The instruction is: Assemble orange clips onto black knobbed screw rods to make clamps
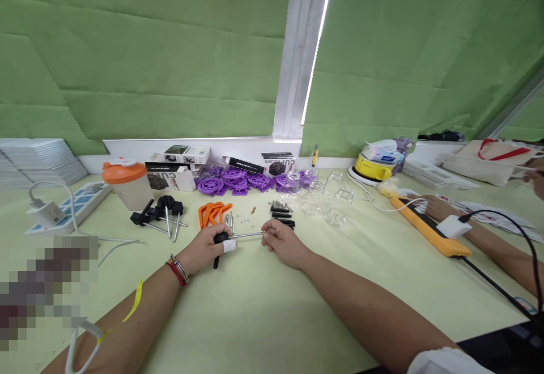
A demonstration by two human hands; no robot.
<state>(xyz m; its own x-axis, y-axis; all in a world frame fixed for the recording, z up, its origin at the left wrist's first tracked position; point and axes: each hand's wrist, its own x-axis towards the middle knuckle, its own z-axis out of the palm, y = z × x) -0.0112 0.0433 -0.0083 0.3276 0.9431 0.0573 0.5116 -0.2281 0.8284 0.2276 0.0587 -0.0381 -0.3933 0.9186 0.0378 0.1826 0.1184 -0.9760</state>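
Gripping a black-handled part (220,242), left hand (204,249) closed; right hand (281,241) pinches its metal rod (246,234). Orange clips (212,213) just beyond.

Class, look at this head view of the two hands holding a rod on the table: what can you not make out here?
- Black grip: mostly hidden inside the left hand.
- Rod end: covered by the right hand.
- Screws beside the orange parts: too small to count.
- Lower left corner: pixelated patch.
- Co-worker's arm: cut off by the right edge.
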